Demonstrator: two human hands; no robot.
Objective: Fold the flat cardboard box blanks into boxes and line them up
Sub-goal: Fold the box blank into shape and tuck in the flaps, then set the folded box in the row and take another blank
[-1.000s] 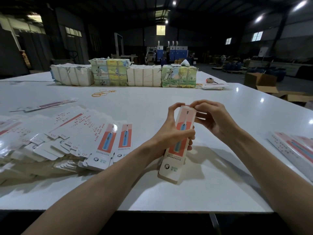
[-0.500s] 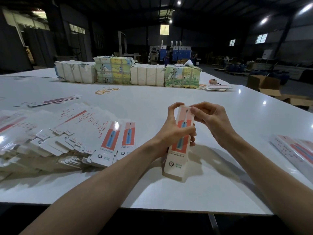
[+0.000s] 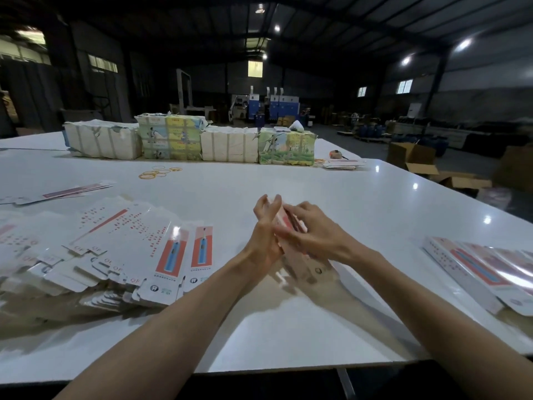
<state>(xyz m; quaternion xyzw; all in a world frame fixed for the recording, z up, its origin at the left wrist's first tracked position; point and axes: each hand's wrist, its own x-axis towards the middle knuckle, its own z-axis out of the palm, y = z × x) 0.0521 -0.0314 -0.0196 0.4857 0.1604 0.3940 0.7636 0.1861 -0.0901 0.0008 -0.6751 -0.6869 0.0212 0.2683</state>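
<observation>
- Box: between the two hands, over the table, mid-front. Heavily blurred; whether it is fully folded cannot be told.
- Left hand: palm set against the box's left side, fingers straight and pointing up, not wrapped round it.
- Right hand: laid over the box's top face, fingers spread toward the left fingers. Blur hides whether they curl round the box, so its grasp cannot be told.
- Surroundings, left of the left fingers: a fanned pile of flat blanks, near but apart from the hand. Further left and beyond, a few loose blanks.
- Right of the right fingers, well apart: a row of finished boxes lying side by side at the table edge.
- Beyond the fingertips: rubber bands, then wrapped bundles in a line along the far edge, with a thin stack of sheets at their right end. Brown cartons stand on the floor past the table.
- Obstruction: both hands cover the box's upper half; only a red strip between them and the pale lower end show.
- Orientation: long axis slants from the fingertips, far and slightly left, down to the near right. The low end, with its round mark, lies under the right wrist, at or just above the table; contact unclear.
</observation>
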